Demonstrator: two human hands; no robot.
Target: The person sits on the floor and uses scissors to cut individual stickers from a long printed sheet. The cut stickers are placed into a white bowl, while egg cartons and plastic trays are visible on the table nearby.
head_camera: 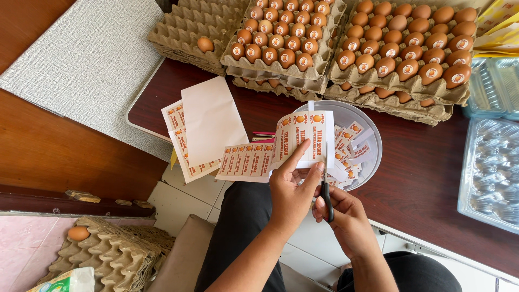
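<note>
Paper printed in orange and white makes up the sheet of labels that the left hand pinches by its lower edge, thumb on the front and fingers curled behind, so that the sheet stands out over the near edge of the dark wooden table. Its left part bends flat and trails toward the person's black-clad knee. The right hand is closed through the black handles of a pair of scissors, whose blades rise up into the sheet along its right side; how far the blades are parted cannot be made out. Just behind the sheet, at the near edge of the table, sits a round grey bowl holding a heap of cut single labels. To the left, more label sheets lie half under a plain cream sheet of paper on the table's near left corner. Along the far edge stand stacked cardboard trays of brown eggs, most bearing round stickers, with one nearly bare tray holding a single egg on the far left. Clear plastic egg cartons lie at the right edge. Down on the floor at the lower left rests another pile of cardboard trays with one egg.
</note>
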